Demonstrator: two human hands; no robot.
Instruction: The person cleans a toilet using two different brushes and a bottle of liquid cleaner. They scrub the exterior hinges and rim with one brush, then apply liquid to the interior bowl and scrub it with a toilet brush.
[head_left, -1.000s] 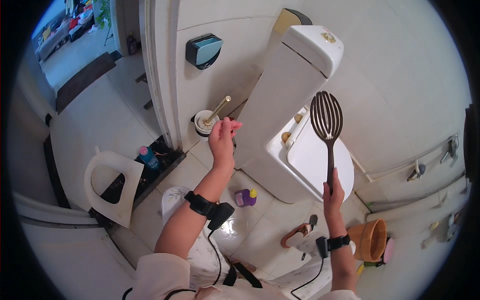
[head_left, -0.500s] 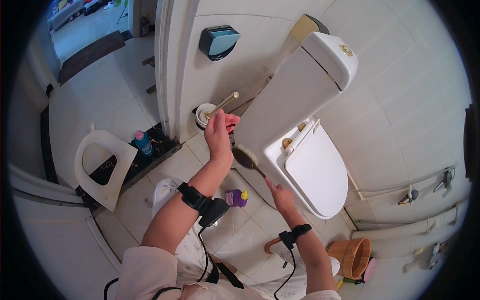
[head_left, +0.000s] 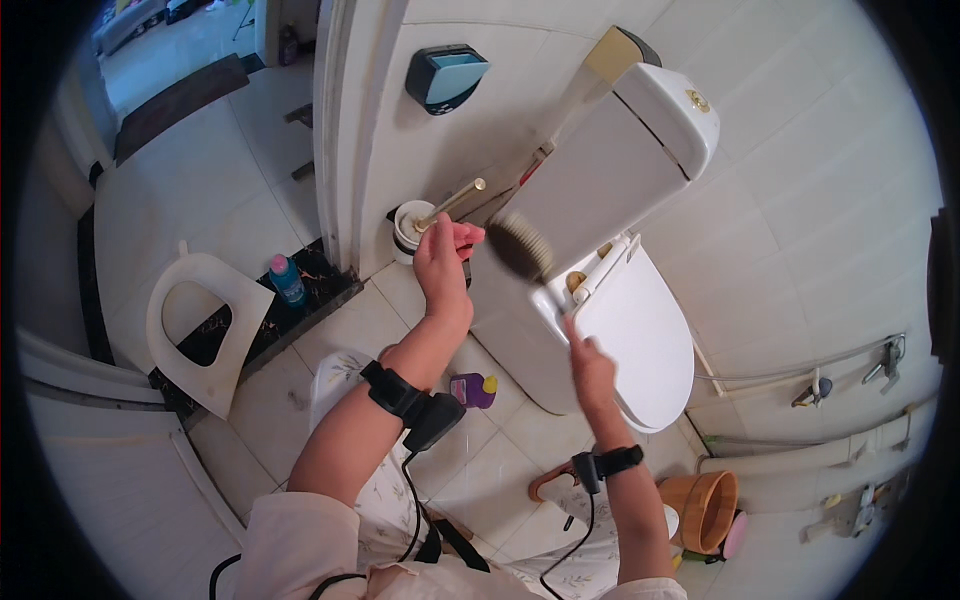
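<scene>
My right hand (head_left: 592,372) is closed around the handle of a scrubbing brush (head_left: 518,246). Its oval head with pale bristles is in front of the side of the white toilet (head_left: 575,225); whether it touches is unclear. Left of the brush head, my left hand (head_left: 444,265) is raised with fingers loosely bent and nothing visible in them. Just behind that hand stands a white toilet brush holder (head_left: 405,247), a gold-coloured handle (head_left: 458,202) slanting out of it. The toilet lid (head_left: 635,350) is down.
On the tiled floor stands a purple bottle with a yellow cap (head_left: 472,390). A blue bottle (head_left: 288,282) is on the dark threshold beside a removed white toilet seat (head_left: 240,345). A wooden bucket (head_left: 705,510) is at right. A dark blue holder (head_left: 447,80) hangs on the wall.
My right hand has moved up and the brush head has risen along the toilet's side, its bristles now turned more into view. My left hand stays almost in place.
</scene>
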